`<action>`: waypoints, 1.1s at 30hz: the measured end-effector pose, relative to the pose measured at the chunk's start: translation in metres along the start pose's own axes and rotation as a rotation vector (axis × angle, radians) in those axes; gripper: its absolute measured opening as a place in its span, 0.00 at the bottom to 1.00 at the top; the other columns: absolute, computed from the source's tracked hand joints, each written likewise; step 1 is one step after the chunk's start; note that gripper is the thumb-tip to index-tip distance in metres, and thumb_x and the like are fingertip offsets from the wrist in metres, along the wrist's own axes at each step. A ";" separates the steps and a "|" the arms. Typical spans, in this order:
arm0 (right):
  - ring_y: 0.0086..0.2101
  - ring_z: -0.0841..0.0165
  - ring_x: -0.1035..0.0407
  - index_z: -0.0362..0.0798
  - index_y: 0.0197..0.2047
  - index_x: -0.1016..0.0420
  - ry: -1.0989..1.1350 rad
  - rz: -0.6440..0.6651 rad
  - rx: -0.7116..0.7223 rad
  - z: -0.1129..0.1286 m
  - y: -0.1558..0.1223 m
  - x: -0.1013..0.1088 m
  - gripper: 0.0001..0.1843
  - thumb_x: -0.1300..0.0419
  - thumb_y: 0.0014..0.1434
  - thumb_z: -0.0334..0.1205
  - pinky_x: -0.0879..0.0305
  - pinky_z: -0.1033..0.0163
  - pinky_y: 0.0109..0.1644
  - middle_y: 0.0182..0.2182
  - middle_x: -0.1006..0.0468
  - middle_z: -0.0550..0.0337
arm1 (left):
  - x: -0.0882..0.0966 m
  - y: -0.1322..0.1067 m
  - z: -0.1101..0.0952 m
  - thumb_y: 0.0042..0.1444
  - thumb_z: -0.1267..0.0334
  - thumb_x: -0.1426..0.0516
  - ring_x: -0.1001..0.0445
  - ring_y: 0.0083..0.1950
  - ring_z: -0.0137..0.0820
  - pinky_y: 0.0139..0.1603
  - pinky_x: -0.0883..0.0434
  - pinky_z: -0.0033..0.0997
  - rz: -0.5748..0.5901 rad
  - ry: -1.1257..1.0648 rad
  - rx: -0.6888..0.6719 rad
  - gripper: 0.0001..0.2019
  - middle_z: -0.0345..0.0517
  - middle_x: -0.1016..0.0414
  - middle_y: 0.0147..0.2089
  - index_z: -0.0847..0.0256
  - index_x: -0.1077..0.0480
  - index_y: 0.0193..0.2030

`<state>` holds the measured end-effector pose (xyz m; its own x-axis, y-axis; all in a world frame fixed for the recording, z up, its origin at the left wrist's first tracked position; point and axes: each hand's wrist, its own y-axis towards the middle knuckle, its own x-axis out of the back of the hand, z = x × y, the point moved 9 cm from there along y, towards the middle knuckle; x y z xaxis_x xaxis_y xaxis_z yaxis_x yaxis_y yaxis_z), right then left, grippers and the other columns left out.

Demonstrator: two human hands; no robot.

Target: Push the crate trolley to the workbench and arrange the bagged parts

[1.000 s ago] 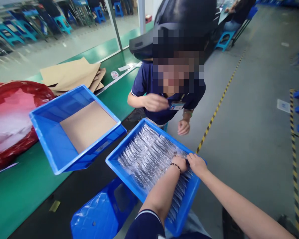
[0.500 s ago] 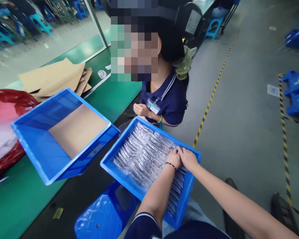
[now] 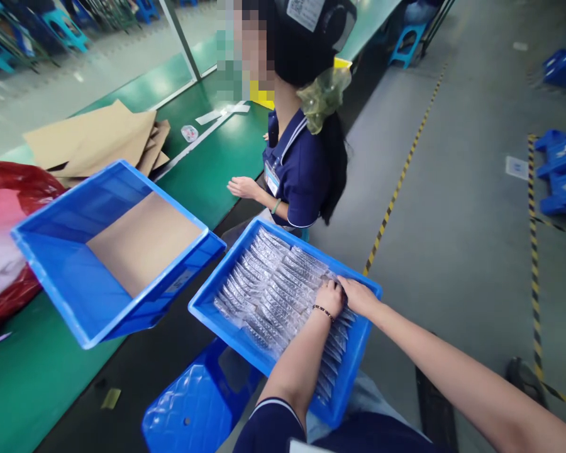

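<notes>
A blue bin (image 3: pixel 353 365) rests on my lap, packed with rows of small clear plastic packets (image 3: pixel 268 292). My left hand (image 3: pixel 329 298), with a beaded bracelet at the wrist, is curled down among the packets near the bin's far right corner. My right hand (image 3: pixel 357 296) presses against it on the same spot, fingers bent into the packets. Both hands pinch at the packets; which ones they hold is hidden by the fingers.
A second blue bin (image 3: pixel 51 283) lined with cardboard sits tilted on the green bench (image 3: pixel 23 377) at left. A red plastic bag (image 3: pixel 9 189), flat cardboard sheets (image 3: pixel 94 135), a blue stool (image 3: pixel 193 409) below, and a seated co-worker (image 3: pixel 297 170) just beyond my bin.
The co-worker has turned away toward the bench and lowered a hand onto it. My two hands stay together at the same corner of the packet bin.
</notes>
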<state>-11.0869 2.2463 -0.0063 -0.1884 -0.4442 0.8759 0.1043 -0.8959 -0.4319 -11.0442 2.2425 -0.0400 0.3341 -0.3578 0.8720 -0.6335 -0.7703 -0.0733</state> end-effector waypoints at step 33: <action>0.51 0.58 0.36 0.35 0.61 0.48 0.152 0.074 -0.090 -0.011 0.003 -0.008 0.32 0.50 0.52 0.29 0.40 0.58 0.54 0.55 0.35 0.42 | -0.005 0.000 -0.001 0.57 0.67 0.52 0.32 0.43 0.36 0.45 0.31 0.36 -0.044 -0.036 -0.123 0.11 0.51 0.30 0.37 0.65 0.30 0.39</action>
<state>-11.0954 2.2475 -0.0169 -0.3300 -0.4988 0.8014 0.0371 -0.8552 -0.5170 -11.0465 2.2449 -0.0434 0.3869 -0.3459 0.8548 -0.6977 -0.7159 0.0261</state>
